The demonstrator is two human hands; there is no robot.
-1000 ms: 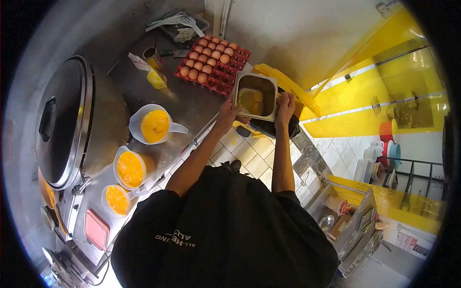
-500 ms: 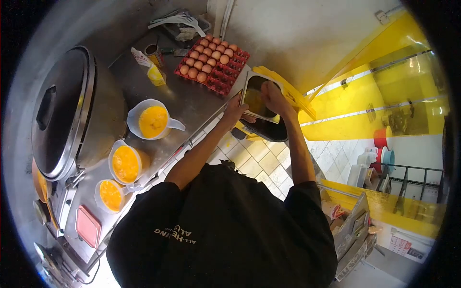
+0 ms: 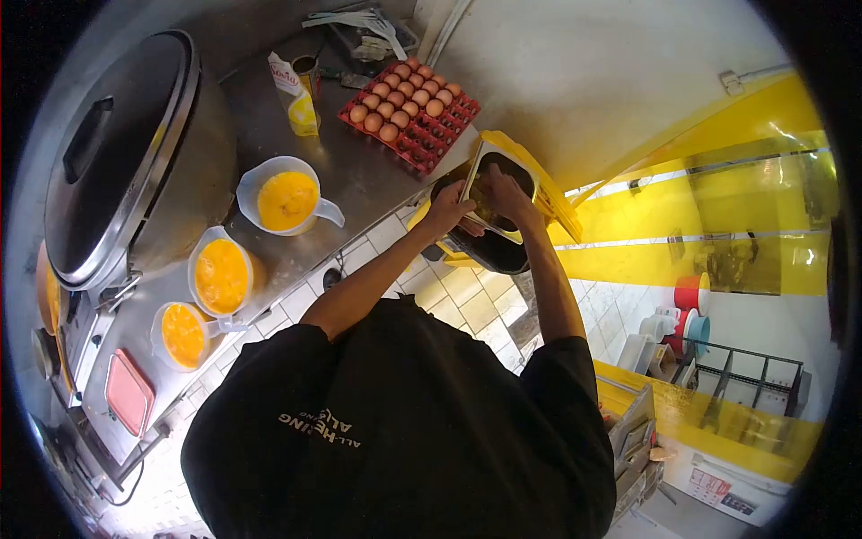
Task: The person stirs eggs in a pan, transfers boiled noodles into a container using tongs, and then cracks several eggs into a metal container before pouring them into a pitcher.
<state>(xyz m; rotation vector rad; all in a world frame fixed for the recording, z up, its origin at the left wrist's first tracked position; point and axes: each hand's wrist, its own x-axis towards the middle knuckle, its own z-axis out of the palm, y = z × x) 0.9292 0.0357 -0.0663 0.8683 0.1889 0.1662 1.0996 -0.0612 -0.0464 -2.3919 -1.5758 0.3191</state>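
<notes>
My left hand (image 3: 448, 212) grips the near left side of a rectangular metal food pan (image 3: 473, 176), its thumb over the rim. The pan is tilted above a yellow bin (image 3: 558, 199) lined with a black bag (image 3: 492, 253). My right hand (image 3: 505, 196) reaches down into the pan. Its fingertips are lost in the dark interior, so what they touch or hold cannot be made out. Close by on the counter, a red egg tray (image 3: 429, 144) carries several brown eggs (image 3: 397, 100) and has bare cups along its right side.
Three translucent jugs of yellow egg mix, one of them a jug (image 3: 252, 216) nearest the eggs, stand on the steel counter (image 3: 346, 193). A large lidded pot (image 3: 193, 171), a carton (image 3: 294, 97) and a pink-lidded box (image 3: 130, 393) share it. Yellow strip curtains (image 3: 628, 216) hang right.
My view has shifted a little. The pan now sits lower and more tilted over the bin, and my right hand is still inside it. My left hand keeps its grip.
</notes>
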